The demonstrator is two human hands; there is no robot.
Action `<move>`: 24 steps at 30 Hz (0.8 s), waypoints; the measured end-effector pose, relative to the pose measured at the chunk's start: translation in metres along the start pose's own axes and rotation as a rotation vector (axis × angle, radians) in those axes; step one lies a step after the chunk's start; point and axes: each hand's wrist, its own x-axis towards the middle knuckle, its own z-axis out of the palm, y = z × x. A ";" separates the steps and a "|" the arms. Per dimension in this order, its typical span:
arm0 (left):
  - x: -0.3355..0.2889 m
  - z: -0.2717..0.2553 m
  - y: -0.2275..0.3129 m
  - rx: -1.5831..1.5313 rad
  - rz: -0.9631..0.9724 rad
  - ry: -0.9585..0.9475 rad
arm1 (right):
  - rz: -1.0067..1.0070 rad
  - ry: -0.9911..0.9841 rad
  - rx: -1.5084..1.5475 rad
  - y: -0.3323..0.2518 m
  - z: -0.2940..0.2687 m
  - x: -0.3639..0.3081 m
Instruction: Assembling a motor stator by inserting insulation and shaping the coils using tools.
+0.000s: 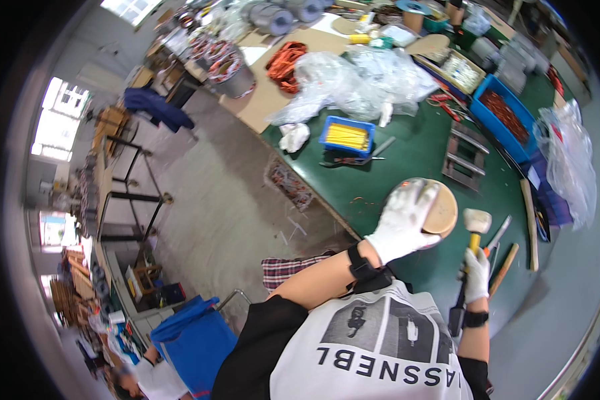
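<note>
My left hand (405, 221), in a white glove, lies over a round tan disc-topped piece (445, 208) on the green table, its fingers across the top and the thumb at the near side. The underside of this piece is mostly hidden by the glove. To the right, my right hand (475, 275), also gloved, is closed round the yellow and black handle of a mallet (477, 221). Its pale head points away from me, just right of the round piece. Next to that hand lie a tool with an orange handle (496, 239) and a wooden stick (505, 269).
Farther back are a metal frame (465, 157), a blue tray of yellow sticks (347, 137), pliers (347, 161), a blue bin of copper-coloured pieces (507, 120), plastic bags (353, 80) and an orange wire bundle (287, 65). The table edge (327, 208) runs along the left. A blue-draped chair (193, 343) stands lower left.
</note>
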 end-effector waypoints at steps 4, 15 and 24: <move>-0.007 0.009 -0.018 -0.039 0.087 0.024 | 0.097 -0.104 -0.061 0.033 0.027 0.032; -0.007 0.007 -0.025 -0.088 0.142 -0.007 | 0.140 0.174 -0.319 0.039 -0.028 0.052; -0.018 -0.002 -0.028 -0.153 0.060 -0.088 | 0.000 0.742 -0.981 0.010 -0.207 0.147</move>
